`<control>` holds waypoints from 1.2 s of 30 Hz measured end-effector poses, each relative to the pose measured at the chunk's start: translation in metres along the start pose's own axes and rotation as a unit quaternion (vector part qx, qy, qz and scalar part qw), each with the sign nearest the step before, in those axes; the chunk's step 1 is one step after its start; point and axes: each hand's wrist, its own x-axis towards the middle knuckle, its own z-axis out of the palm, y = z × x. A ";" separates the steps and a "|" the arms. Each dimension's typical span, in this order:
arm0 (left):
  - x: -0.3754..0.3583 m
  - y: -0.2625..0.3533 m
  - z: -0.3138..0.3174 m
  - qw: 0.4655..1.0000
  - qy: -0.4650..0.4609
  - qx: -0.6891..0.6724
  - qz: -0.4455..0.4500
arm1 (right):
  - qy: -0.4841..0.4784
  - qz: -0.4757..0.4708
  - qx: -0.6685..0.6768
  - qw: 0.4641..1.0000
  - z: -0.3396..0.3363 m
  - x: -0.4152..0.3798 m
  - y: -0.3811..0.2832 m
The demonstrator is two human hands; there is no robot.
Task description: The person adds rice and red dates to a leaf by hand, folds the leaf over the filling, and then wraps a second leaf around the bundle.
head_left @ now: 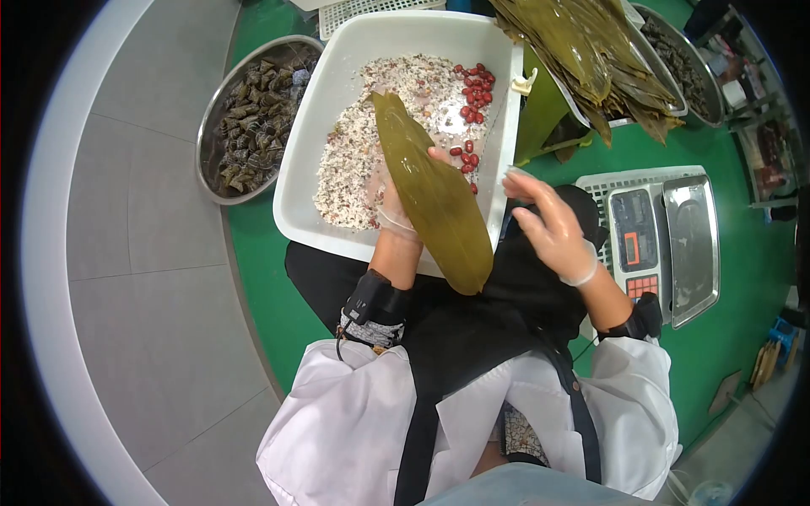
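My left hand, in a clear glove, is closed on a long green-brown bamboo leaf. Its thumb lies over the leaf's right edge, while the other fingers are mostly hidden beneath. The leaf slants across the front part of a white plastic tub. Inside the tub, a rice mix with darker bits is heaped at the left and middle, and red dates lie along the right. My right hand, also gloved, hovers just right of the tub with fingers apart and nothing in them.
Left of the tub stands a metal bowl of wrapped rice dumplings. A stack of wet leaves overhangs a tray at the upper right, with another metal bowl behind. A scale with a steel pan sits in a basket at right.
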 end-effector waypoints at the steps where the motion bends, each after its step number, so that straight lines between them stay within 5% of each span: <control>1: 0.001 -0.004 0.004 0.999 -0.027 -0.018 -0.008 | -0.015 0.040 0.064 0.997 0.008 0.001 0.003; 3: 0.005 -0.006 -0.003 1.000 -0.019 -0.005 0.003 | -0.027 0.078 0.127 0.988 0.018 0.009 0.000; 6: 0.007 -0.002 -0.015 1.000 -0.007 0.018 0.019 | -0.033 0.263 0.385 0.884 0.021 0.021 -0.005; 14: 0.007 0.001 -0.002 0.989 -0.024 0.091 0.117 | -0.061 0.275 0.386 0.878 0.016 0.023 -0.006; 16: 0.008 0.000 0.004 0.992 -0.049 0.059 0.105 | -0.066 0.261 0.571 0.775 0.010 0.022 -0.005; 17: 0.008 0.001 0.002 0.992 -0.048 0.059 0.105 | -0.066 0.261 0.571 0.775 0.012 0.021 0.003; 19: 0.010 0.003 -0.001 0.995 -0.097 0.000 0.033 | -0.092 0.168 0.542 0.818 0.017 0.020 0.023; 20: 0.009 0.001 -0.001 0.995 -0.097 0.000 0.032 | -0.115 0.148 0.448 0.874 0.015 0.022 0.029; 22: 0.008 -0.005 0.003 0.992 -0.099 -0.056 0.057 | -0.048 -0.055 0.139 0.988 0.021 0.030 0.027; 23: 0.008 -0.004 0.001 0.992 -0.099 -0.056 0.059 | -0.006 -0.179 -0.070 0.981 0.020 0.038 0.026; 26: 0.010 -0.002 -0.004 0.979 -0.140 -0.147 -0.023 | 0.136 -0.318 -0.222 0.912 0.026 0.051 0.031; 28: 0.012 -0.005 0.001 0.984 -0.175 -0.006 0.031 | 0.105 -0.352 -0.271 0.890 0.019 0.060 0.029; 32: 0.012 -0.009 0.006 0.979 -0.205 -0.011 0.015 | 0.068 -0.404 -0.329 0.851 0.014 0.065 0.015; 34: 0.007 -0.008 0.000 0.990 -0.030 0.094 0.103 | 0.030 -0.413 -0.340 0.845 0.011 0.070 -0.003; 36: 0.008 -0.008 -0.003 0.991 -0.039 0.082 0.095 | -0.014 -0.410 -0.327 0.851 0.012 0.072 -0.007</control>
